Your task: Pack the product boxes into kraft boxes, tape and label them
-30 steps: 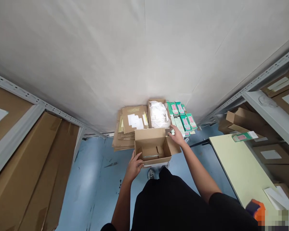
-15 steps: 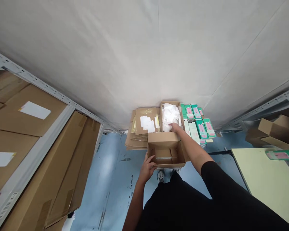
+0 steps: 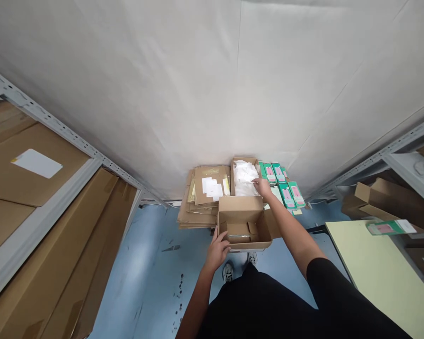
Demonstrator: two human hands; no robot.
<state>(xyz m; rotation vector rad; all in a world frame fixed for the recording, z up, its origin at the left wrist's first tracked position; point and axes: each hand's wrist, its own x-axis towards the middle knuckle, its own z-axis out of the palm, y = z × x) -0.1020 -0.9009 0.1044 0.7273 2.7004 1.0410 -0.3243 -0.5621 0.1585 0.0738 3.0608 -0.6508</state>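
Observation:
My left hand [image 3: 218, 250] grips the near left side of an open cardboard box [image 3: 241, 205], thumb outside and fingers over the rim. The box is tilted towards me, its far flap raised; inside I see only bare cardboard and a folded flap. Beyond it stands a second cardboard box [image 3: 232, 181] filled with white packets [image 3: 245, 173]. Over its right side, my right hand [image 3: 263, 187] pinches the edge of one thin white packet. Whether that is paper or plastic, I cannot tell.
Flattened cartons [image 3: 198, 212] with white slips [image 3: 212, 187] on top lie to the left. Several green-and-pink boxes [image 3: 287, 195] stand right of the packets. Large cartons [image 3: 67, 235] fill the left shelf. A pale yellow table [image 3: 374, 263] bears another green box [image 3: 385, 228].
My right hand has drawn back slightly to the right edge of the packet box, with a white packet now in its fingers. My left hand keeps its grip. The view has shifted a little.

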